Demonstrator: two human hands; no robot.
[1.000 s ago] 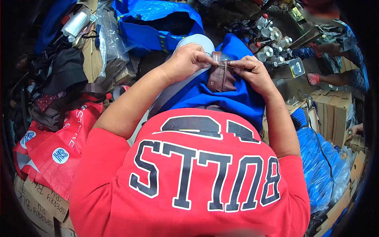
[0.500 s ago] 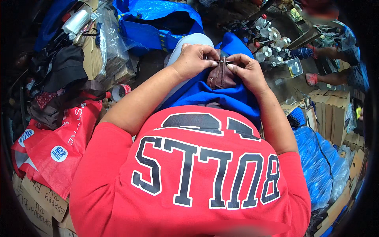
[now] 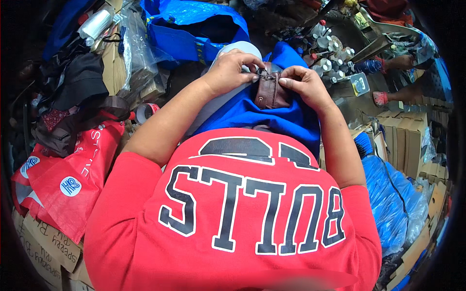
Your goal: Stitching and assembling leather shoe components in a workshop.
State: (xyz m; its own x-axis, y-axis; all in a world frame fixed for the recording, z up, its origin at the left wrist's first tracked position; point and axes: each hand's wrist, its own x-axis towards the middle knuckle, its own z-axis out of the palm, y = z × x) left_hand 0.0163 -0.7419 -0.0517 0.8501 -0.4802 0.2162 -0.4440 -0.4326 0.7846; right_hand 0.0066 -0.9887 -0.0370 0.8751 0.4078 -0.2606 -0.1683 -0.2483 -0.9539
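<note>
A brown leather piece with a metal eyelet and a raised seam rests on the blue cloth over my lap. It looks like part of a shoe, but I cannot tell for sure. At its upper left, my left hand has thumb and fingers pinched close by a dark lace-like strip. My right hand pinches the leather's right edge between thumb and forefinger. Part of the piece's far end is hidden. A pale grey cloth-like surface lies beneath my left wrist.
A blue bag gapes open ahead. Bottles crowd the far right, near another person's foot in red footwear. Cardboard boxes and a blue plastic bag stand right. Left lie a red bag and a black cap.
My left hand has shifted slightly left, away from the seam, and the dark strip now shows beside its fingertips. My right fingers have moved from the seam to the leather's right edge.
</note>
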